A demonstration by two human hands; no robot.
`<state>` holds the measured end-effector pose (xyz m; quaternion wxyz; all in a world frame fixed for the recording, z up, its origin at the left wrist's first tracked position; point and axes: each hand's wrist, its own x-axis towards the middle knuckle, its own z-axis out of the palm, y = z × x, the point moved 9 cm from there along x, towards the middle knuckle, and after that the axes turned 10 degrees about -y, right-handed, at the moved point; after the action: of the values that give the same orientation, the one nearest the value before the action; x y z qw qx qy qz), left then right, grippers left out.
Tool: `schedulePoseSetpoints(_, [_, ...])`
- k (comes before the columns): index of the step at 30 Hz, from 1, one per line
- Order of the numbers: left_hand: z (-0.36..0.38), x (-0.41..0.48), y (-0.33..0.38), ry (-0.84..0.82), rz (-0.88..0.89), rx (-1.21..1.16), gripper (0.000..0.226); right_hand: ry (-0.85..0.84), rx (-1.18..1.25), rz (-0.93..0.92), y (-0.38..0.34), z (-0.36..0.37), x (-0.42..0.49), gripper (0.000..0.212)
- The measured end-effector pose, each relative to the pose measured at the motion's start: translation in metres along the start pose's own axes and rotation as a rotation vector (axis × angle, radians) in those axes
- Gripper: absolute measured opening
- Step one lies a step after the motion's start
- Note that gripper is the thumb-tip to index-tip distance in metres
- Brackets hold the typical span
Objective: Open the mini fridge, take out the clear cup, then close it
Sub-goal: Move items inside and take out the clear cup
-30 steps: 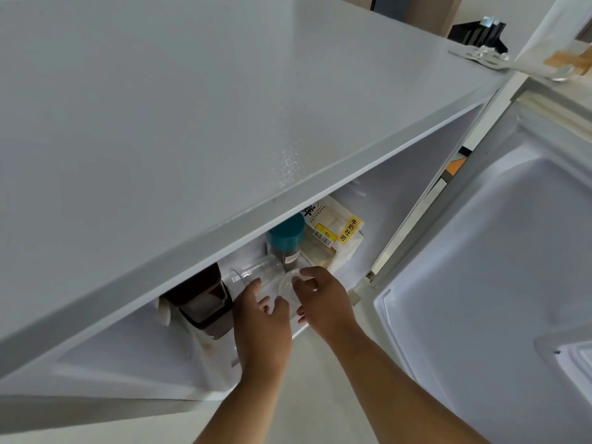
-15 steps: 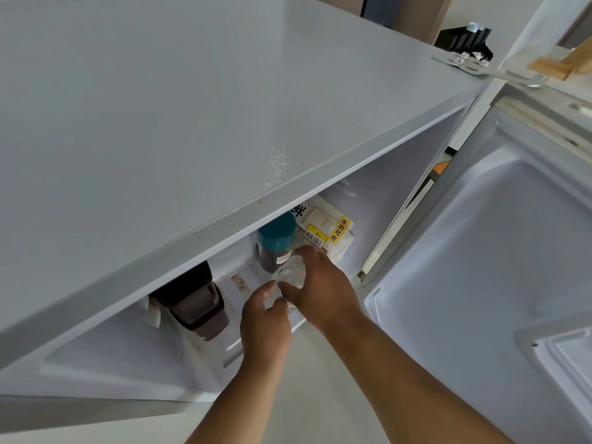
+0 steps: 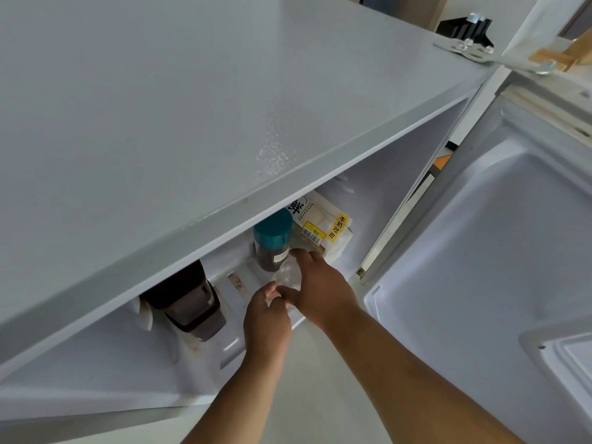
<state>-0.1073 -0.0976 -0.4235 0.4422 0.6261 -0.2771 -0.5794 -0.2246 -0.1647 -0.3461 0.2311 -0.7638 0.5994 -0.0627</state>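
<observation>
I look down over the grey top of the mini fridge (image 3: 192, 123); its door (image 3: 480, 251) stands swung wide to my right, the white inner liner facing me. Both my arms reach into the opening. My right hand (image 3: 323, 293) wraps its fingers and thumb around the clear cup (image 3: 288, 277), which lies tilted in my grip just above the front edge of the fridge floor, near the middle of the opening. My left hand (image 3: 266, 318) sits just beside it, fingertips curled in and touching the cup's lower part; how firmly it pinches I cannot tell, since the glassy wall is hard to make out. Right behind the cup stands a dark jar with a teal lid (image 3: 272, 241), and to the right of that a bread bag (image 3: 323, 229) with a yellow label leans against the back. Further left, well apart from my hands, sits a dark brown container (image 3: 189, 302) under the fridge's top edge.
</observation>
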Motion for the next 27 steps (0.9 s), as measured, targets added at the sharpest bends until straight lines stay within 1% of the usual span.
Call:
schedulePoseSetpoints(6, [-0.016, -0.015, 0.011, 0.056, 0.036, 0.065, 0.020, 0.086, -0.009, -0.052, 0.001, -0.009, -0.019, 0.077])
schedulePoseSetpoints(8, [-0.023, -0.026, 0.018, 0.090, 0.065, 0.087, 0.014, 0.138, -0.023, -0.064, -0.004, -0.017, -0.029, 0.072])
schedulePoseSetpoints(10, [-0.031, -0.042, 0.029, 0.146, 0.111, 0.069, 0.008, 0.227, 0.004, -0.096, -0.018, -0.031, -0.038, 0.059])
schedulePoseSetpoints(11, [-0.035, -0.051, 0.035, 0.174, 0.135, 0.044, 0.010, 0.259, 0.048, -0.107, -0.029, -0.039, -0.040, 0.049])
schedulePoseSetpoints(12, [-0.040, -0.060, 0.042, 0.203, 0.153, 0.003, 0.018, 0.270, 0.109, -0.115, -0.042, -0.046, -0.041, 0.036])
schedulePoseSetpoints(13, [-0.045, -0.070, 0.047, 0.235, 0.159, -0.061, 0.028, 0.248, 0.178, -0.127, -0.056, -0.050, -0.038, 0.024])
schedulePoseSetpoints(14, [-0.051, -0.079, 0.052, 0.266, 0.156, -0.137, 0.036, 0.204, 0.247, -0.144, -0.072, -0.052, -0.033, 0.018])
schedulePoseSetpoints(17, [-0.061, -0.096, 0.064, 0.326, 0.148, -0.337, 0.051, -0.001, 0.414, -0.166, -0.115, -0.050, -0.013, 0.026])
schedulePoseSetpoints(19, [-0.067, -0.099, 0.068, 0.375, 0.134, -0.399, 0.056, -0.127, 0.473, -0.179, -0.136, -0.046, -0.004, 0.027])
schedulePoseSetpoints(21, [-0.072, -0.098, 0.071, 0.404, 0.118, -0.427, 0.056, -0.213, 0.453, -0.175, -0.150, -0.039, 0.003, 0.027])
schedulePoseSetpoints(24, [-0.075, -0.094, 0.076, 0.415, 0.118, -0.450, 0.055, -0.302, 0.377, -0.149, -0.157, -0.028, 0.011, 0.021])
schedulePoseSetpoints(27, [-0.077, -0.088, 0.082, 0.414, 0.139, -0.464, 0.044, -0.360, 0.370, -0.089, -0.158, -0.022, 0.019, 0.036])
